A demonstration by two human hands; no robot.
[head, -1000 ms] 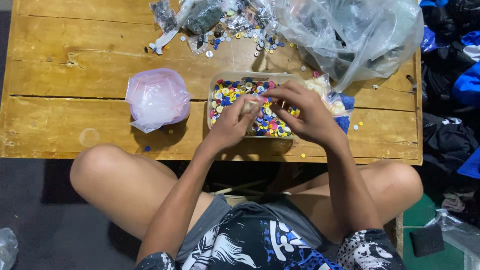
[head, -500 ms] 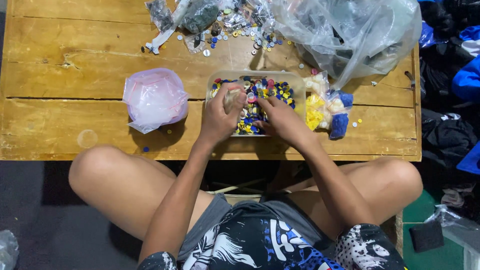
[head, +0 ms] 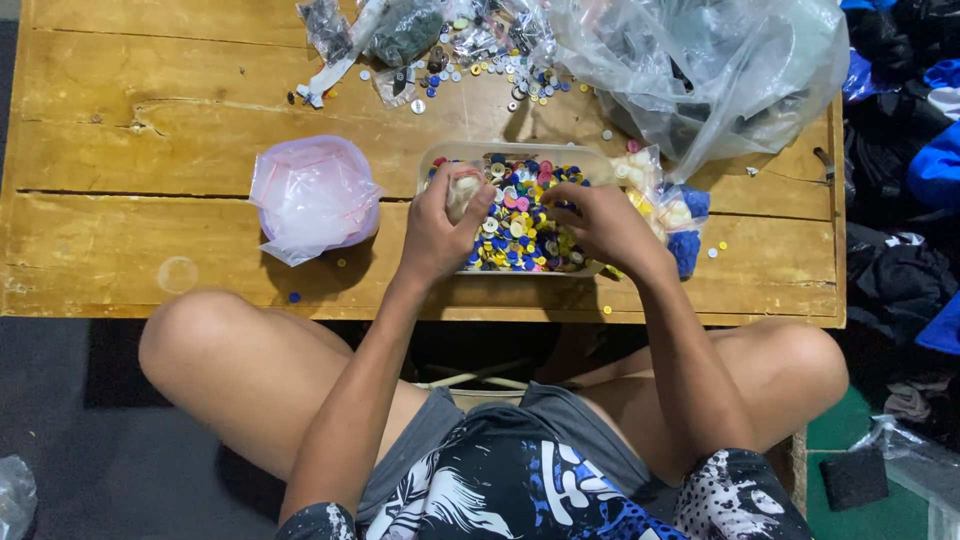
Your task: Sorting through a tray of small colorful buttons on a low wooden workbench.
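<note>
A clear plastic tray (head: 520, 152) full of many-coloured buttons (head: 520, 230) sits on a wooden table (head: 150, 140). My left hand (head: 440, 230) is over the tray's left end, closed around a small clear bag of pale buttons (head: 463, 190). My right hand (head: 600, 220) rests on the buttons at the tray's right side, its fingertips pinching down among them. What it holds, if anything, is hidden.
A pink-tinted stack of small plastic bags (head: 315, 195) lies left of the tray. Small filled bags of yellow and blue buttons (head: 680, 215) lie at its right. A big clear plastic bag (head: 700, 70) and scattered buttons (head: 480, 70) fill the far side. Dark clothing (head: 900, 200) lies right of the table.
Both hands moved left across the tray. My left hand lifted the small bag toward the tray's left end, and my right hand came down onto the buttons.
</note>
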